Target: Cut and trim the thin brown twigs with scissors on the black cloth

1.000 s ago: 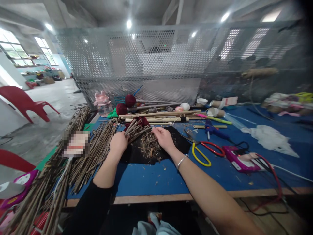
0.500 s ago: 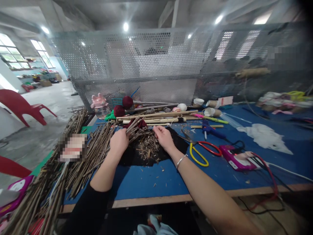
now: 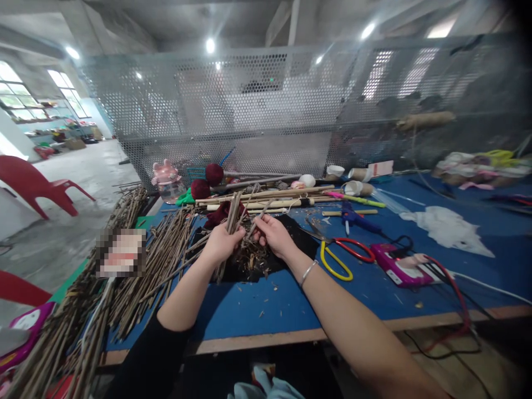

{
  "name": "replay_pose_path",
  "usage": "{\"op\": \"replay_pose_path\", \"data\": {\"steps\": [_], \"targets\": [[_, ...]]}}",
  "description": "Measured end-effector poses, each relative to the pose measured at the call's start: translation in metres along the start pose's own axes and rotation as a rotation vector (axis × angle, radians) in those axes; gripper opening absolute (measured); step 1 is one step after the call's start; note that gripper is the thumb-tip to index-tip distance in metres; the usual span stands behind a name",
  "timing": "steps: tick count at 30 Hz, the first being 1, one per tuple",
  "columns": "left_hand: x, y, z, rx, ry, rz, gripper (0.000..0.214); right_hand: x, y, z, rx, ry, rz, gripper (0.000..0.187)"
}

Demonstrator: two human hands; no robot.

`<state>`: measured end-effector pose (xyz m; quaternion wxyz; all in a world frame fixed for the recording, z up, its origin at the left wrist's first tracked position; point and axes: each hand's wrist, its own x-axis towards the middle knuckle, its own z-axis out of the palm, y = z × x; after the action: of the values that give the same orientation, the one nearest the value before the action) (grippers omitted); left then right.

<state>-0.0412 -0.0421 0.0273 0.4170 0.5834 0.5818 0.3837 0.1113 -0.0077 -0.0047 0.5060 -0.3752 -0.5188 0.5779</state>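
Observation:
My left hand is closed round a bundle of thin brown twigs, which stands nearly upright and pokes out above and below the fist. Just to its right, my right hand pinches a short twig that slants up between thumb and fingers. Both hands hover close together over a black cloth strewn with broken twig bits. Behind the bundle lies some dark red yarn. Many loose twigs spread over the blue table to the left of my left hand.
Scissors with red and yellow handles lie right of the cloth, near a blue glue gun and a purple power box. Sticks and red yarn balls line the back, before a perforated metal screen.
My left hand has moved right and a little down, turning the twig bundle more upright. My right hand has shifted slightly left, and a twig now shows clearly in its fingers.

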Motion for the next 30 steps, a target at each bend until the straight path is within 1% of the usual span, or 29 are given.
{"op": "replay_pose_path", "data": {"steps": [2,4,6,8,12,17,19,21,24,27,30], "targets": [[-0.003,-0.001,0.006,-0.128,-0.057,-0.064,0.026,-0.001,0.000,-0.001,-0.028,-0.008,0.018,0.034],[-0.006,-0.003,0.008,-0.193,-0.084,-0.095,0.033,-0.001,0.001,-0.001,-0.041,-0.004,0.024,0.034],[-0.008,-0.006,0.006,-0.174,-0.124,-0.085,0.037,-0.001,0.001,-0.001,-0.049,0.000,0.019,0.033],[-0.009,-0.008,0.004,-0.116,-0.153,-0.053,0.037,-0.001,0.002,0.001,-0.051,0.013,0.011,0.033],[-0.009,-0.012,0.003,-0.070,-0.085,-0.039,0.029,-0.003,0.003,0.005,0.003,0.002,0.021,0.029],[-0.005,-0.016,0.005,-0.156,0.017,-0.072,0.025,-0.005,-0.001,0.007,0.064,-0.018,0.109,0.019],[-0.003,-0.018,0.006,-0.169,0.021,-0.085,0.024,-0.005,-0.004,0.006,0.042,-0.022,0.139,0.015],[-0.001,-0.019,0.007,-0.156,0.019,-0.090,0.023,-0.006,-0.005,0.005,0.001,-0.061,0.168,0.013],[0.001,-0.019,0.008,-0.143,0.049,-0.101,0.021,-0.008,-0.006,0.006,-0.069,-0.149,0.170,0.016],[0.003,-0.020,0.007,-0.136,0.068,-0.120,0.020,-0.010,-0.006,0.009,-0.116,-0.169,0.155,0.018],[0.004,-0.021,0.006,-0.098,0.085,-0.122,0.018,-0.010,-0.007,0.008,-0.135,-0.202,0.190,0.017]]}}
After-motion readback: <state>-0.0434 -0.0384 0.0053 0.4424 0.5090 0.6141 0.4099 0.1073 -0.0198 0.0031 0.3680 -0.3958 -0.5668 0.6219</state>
